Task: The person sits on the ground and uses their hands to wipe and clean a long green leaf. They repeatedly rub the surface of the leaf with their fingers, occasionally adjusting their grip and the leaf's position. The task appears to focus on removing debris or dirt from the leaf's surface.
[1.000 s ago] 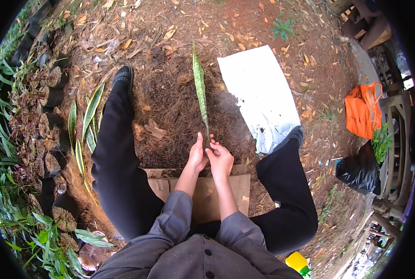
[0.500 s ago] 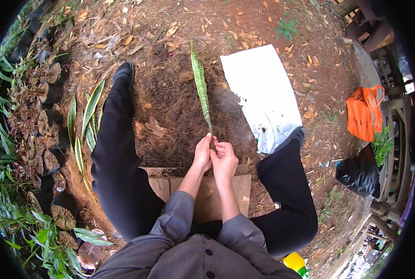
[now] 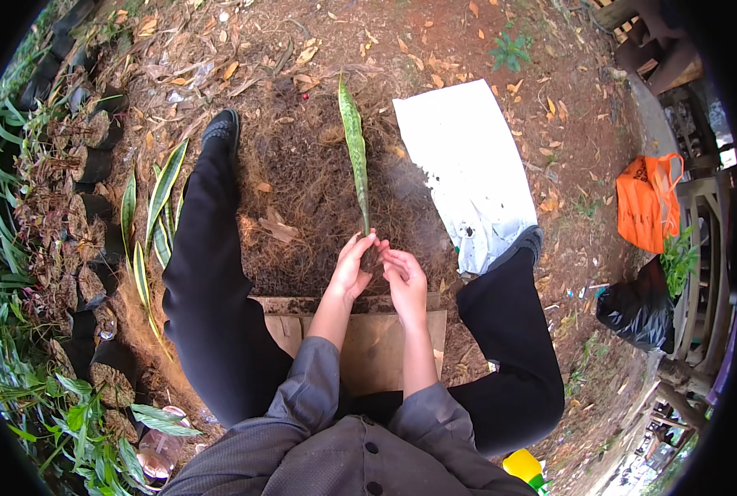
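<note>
My left hand point(image 3: 352, 269) is closed in a pinch on the lower end of a snake plant leaf point(image 3: 353, 140), long, pointed and mottled green. The leaf stands out away from me over dark, fibrous soil point(image 3: 302, 186). Just right of the leaf's base is my right hand point(image 3: 405, 281), its fingers half curled and apart from the thumb, with nothing visible in them. Its fingertips come close to those of my left hand; whether they touch is hard to tell.
Beneath my wrists lies a wooden board point(image 3: 385, 343). A white sack point(image 3: 467, 165) is spread at right, partly under my foot. Yellow-edged snake plant leaves point(image 3: 164, 194) lie left of my leg, beside potted plants point(image 3: 95, 211). An orange bag point(image 3: 645, 202) stands far right.
My hands have moved apart, the right one leaving the leaf's base. The leaf's lower end has shifted slightly left with my left hand.
</note>
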`<move>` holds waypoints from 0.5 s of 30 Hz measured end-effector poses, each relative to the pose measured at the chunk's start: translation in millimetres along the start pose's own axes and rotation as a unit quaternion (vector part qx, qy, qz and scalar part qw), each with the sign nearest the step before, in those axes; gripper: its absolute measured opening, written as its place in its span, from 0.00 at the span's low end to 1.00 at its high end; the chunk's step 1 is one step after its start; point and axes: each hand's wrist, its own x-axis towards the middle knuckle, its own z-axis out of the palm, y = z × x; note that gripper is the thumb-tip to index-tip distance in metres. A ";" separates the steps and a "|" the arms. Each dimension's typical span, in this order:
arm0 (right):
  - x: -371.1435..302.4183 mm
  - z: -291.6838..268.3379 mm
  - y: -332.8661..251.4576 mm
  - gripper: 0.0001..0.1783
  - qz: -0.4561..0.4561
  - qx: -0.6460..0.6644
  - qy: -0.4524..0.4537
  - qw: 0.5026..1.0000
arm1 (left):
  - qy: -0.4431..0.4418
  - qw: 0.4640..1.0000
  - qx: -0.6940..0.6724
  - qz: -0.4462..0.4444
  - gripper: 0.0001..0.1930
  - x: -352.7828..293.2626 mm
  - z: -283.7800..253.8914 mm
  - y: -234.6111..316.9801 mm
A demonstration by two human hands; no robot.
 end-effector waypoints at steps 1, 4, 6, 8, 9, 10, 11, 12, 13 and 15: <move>-4.6 -1.1 -0.1 0.16 0.010 -0.026 -0.008 1.000 | -0.002 1.000 -0.010 0.014 0.10 -0.4 4.0 -1.7; -13.1 4.4 1.0 0.20 0.005 -0.090 -0.012 0.996 | -0.015 0.999 -0.037 0.035 0.12 -0.8 8.4 0.8; -12.3 9.0 0.0 0.21 -0.021 -0.097 0.019 0.995 | -0.013 0.998 -0.058 0.032 0.13 0.1 8.0 1.0; -9.8 7.4 5.6 0.19 0.005 -0.123 0.005 0.992 | -0.014 0.998 -0.048 0.028 0.13 0.7 5.2 1.7; -8.9 6.4 8.3 0.19 0.018 -0.136 -0.001 0.991 | -0.013 0.999 -0.035 0.025 0.13 0.4 4.5 0.5; -8.4 6.9 6.8 0.17 0.021 -0.128 -0.005 0.992 | -0.013 0.999 -0.022 0.024 0.13 0.7 3.7 -0.6; -8.3 7.3 5.3 0.15 0.025 -0.121 -0.008 0.992 | -0.016 0.999 0.000 0.032 0.13 0.5 2.9 -1.9; -7.8 7.9 3.7 0.13 0.028 -0.113 -0.012 0.993 | -0.021 0.999 -0.018 0.026 0.13 1.2 1.5 -1.4; -6.2 6.3 6.8 0.14 0.035 -0.096 -0.007 0.995 | -0.029 0.999 -0.035 0.017 0.13 0.9 3.3 -0.6; -1.5 3.9 13.2 0.14 0.048 -0.060 0.002 0.997 | -0.020 0.999 -0.051 -0.001 0.15 0.4 7.3 0.7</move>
